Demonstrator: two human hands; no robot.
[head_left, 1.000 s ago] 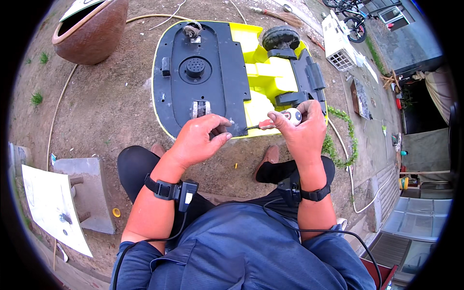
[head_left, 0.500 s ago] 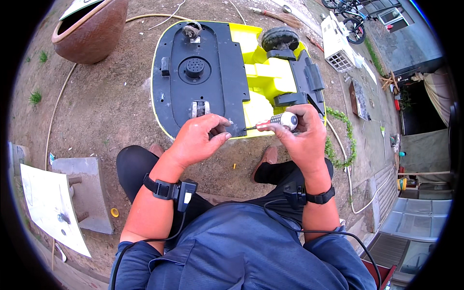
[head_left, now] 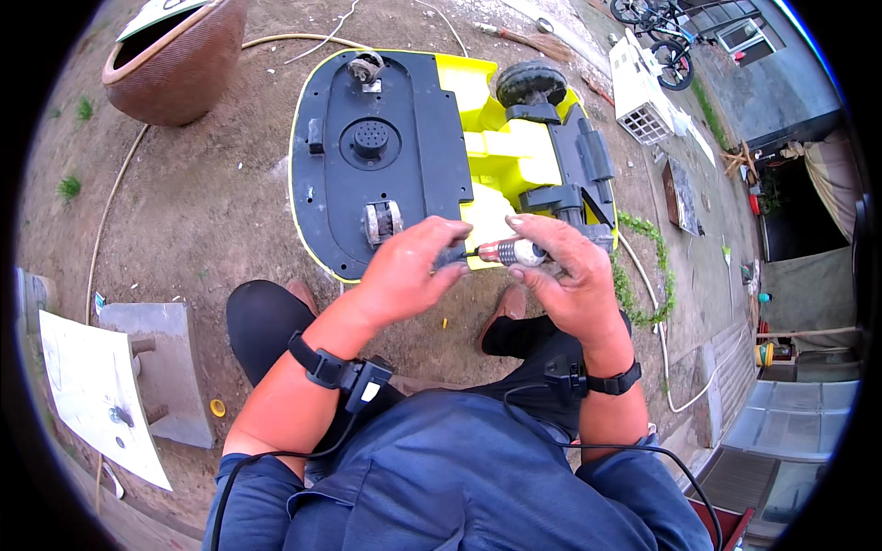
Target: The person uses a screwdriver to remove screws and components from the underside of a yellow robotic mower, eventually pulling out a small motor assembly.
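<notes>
An upturned yellow ride-on toy vehicle (head_left: pixel 487 197) with a black underside panel (head_left: pixel 418 138) lies on the dirt in front of me. My right hand (head_left: pixel 574 271) grips a screwdriver (head_left: pixel 511 252) by its white rounded end, thumb below and fingers above. Its red and dark handle lies nearly level, with the shaft pointing left. My left hand (head_left: pixel 413 268) is at the panel's near right corner, thumb and forefinger parted around the screwdriver's tip. Those fingers partly hide the tip; any screw there is too small to make out. A small caster (head_left: pixel 382 222) sits just beyond my left hand.
A large black wheel (head_left: pixel 531 84) stands up at the vehicle's far right. A brown clay pot (head_left: pixel 175 69) is at far left. A white board (head_left: pixel 101 395) leans at near left beside a grey slab. A hose (head_left: pixel 115 193) crosses the ground, and a broom (head_left: pixel 537 41) lies beyond.
The screwdriver has moved slightly left and swung closer to level. My left hand has come right, its fingers now around the tip. The vehicle sits slightly lower in view.
</notes>
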